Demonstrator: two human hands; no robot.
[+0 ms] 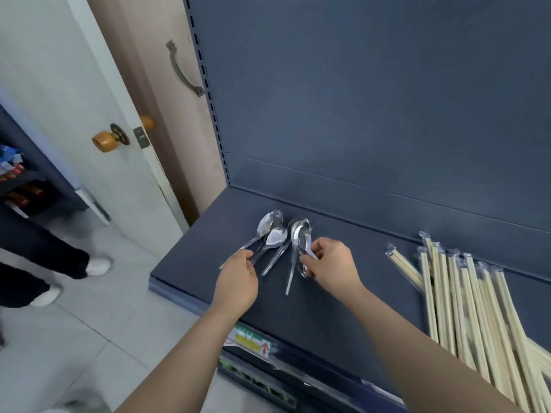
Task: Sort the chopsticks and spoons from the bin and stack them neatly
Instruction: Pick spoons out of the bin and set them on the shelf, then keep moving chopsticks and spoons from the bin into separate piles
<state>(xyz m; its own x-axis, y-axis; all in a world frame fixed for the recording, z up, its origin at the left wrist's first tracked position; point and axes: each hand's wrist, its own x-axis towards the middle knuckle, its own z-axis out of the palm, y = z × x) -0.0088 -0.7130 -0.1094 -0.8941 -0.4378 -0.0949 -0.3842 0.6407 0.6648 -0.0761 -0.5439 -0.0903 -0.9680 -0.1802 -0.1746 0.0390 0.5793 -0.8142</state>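
Stacking the spoons [275,236] near the shelf's [343,311] left edge is the step in hand. The left hand [238,281] pinches handles in its fingers; the right hand [331,263] curls its fingers round one of the spoons. The next move probably calls for nesting the bowls with handles aligned. The chopsticks [465,293] lie by the right edge.

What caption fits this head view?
Left hand and right hand grip silver metal spoons on a blue shelf beside wrapped wooden chopsticks.

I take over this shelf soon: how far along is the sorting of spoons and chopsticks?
Done: the pale wooden chopsticks in clear wrappers lie together at the right of the dark blue shelf, the shiny metal spoons at its left. In hand: the left hand pinches spoon handles, the right hand grips another spoon. Left: both groups are fanned and crossed, not stacked neatly.
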